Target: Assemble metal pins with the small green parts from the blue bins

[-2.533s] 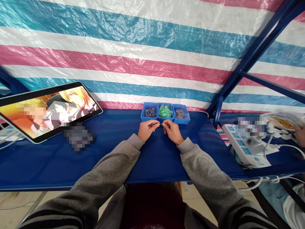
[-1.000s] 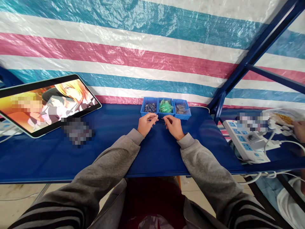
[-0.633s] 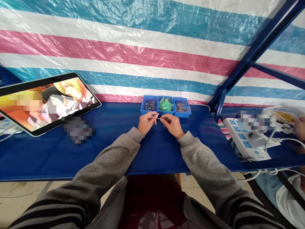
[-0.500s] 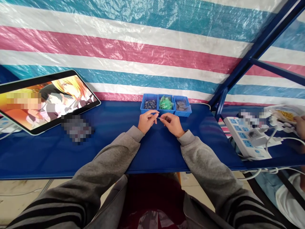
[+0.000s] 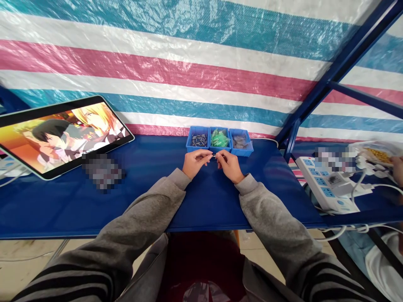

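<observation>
Above the blue table [image 5: 208, 201], the fingertips of both my hands meet in a pinch. Between them is a small, thin, shiny metal piece [image 5: 214, 156], too small to identify. My left hand [image 5: 194, 163] grips its left end with thumb and forefinger. At its right end, my right hand [image 5: 230, 165] pinches it too. Just beyond stand three joined blue bins: a left bin [image 5: 197, 149] with loose metal pins or screws, a middle bin [image 5: 220, 149] with green translucent pieces, and a right bin [image 5: 242, 152] with greyish clear pieces.
A tablet [image 5: 74, 134] playing a cartoon leans at the left, a blurred object [image 5: 103, 172] before it. At the right are a power strip [image 5: 325, 184] with plugs and cables, a bag of yellow pieces [image 5: 378, 154], and another person's hand [image 5: 397, 167]. A blue metal frame [image 5: 291, 138] rises there.
My left fingers have shifted right and closed in on the metal piece, so less of it shows. My right hand has hardly moved. The tablet's picture differs, and the view has tilted slightly.
</observation>
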`<state>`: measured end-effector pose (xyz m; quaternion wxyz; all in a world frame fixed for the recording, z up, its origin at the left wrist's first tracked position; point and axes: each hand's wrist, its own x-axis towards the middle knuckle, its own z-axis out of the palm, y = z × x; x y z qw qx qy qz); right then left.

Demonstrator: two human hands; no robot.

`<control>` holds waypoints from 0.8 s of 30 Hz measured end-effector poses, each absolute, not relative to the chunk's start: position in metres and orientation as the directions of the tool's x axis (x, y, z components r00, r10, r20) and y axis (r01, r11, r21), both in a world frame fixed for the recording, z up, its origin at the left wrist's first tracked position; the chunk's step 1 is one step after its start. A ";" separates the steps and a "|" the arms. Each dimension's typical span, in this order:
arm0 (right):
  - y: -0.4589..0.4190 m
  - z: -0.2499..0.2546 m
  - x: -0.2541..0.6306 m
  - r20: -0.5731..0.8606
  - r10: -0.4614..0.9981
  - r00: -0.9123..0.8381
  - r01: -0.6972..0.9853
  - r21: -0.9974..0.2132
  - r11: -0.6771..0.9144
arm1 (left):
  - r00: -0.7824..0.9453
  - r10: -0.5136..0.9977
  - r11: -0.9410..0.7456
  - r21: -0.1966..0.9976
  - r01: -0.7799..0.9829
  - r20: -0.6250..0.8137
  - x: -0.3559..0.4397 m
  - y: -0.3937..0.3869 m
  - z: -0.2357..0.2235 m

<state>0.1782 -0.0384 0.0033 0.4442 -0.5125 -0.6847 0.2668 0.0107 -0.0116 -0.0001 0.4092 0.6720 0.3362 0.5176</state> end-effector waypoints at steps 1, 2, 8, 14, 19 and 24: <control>-0.038 0.003 0.179 0.337 0.939 -0.073 0.468 -0.819 0.331 | 0.219 0.870 -0.461 0.886 0.043 0.442 0.010 -0.011 0.000; -0.037 0.003 0.181 0.344 0.937 -0.061 0.481 -0.813 0.330 | 0.185 0.859 -0.496 0.866 0.071 0.477 0.010 -0.010 0.001; -0.030 0.010 0.197 0.367 0.929 0.044 0.774 -0.601 0.201 | 0.059 0.691 -0.680 0.621 0.389 0.720 0.002 0.020 0.018; -0.029 0.009 0.202 0.219 0.976 0.020 0.890 -0.449 0.082 | 0.184 0.692 -0.667 0.519 0.535 0.698 -0.010 0.047 0.022; -0.029 0.008 0.199 0.193 0.981 0.003 0.886 -0.455 0.086 | 0.238 0.718 -0.626 0.457 0.632 0.654 -0.028 0.028 0.016; -0.030 0.008 0.198 0.186 0.983 0.016 0.889 -0.452 0.071 | 0.493 0.772 -0.612 0.261 0.746 0.401 -0.025 0.019 0.006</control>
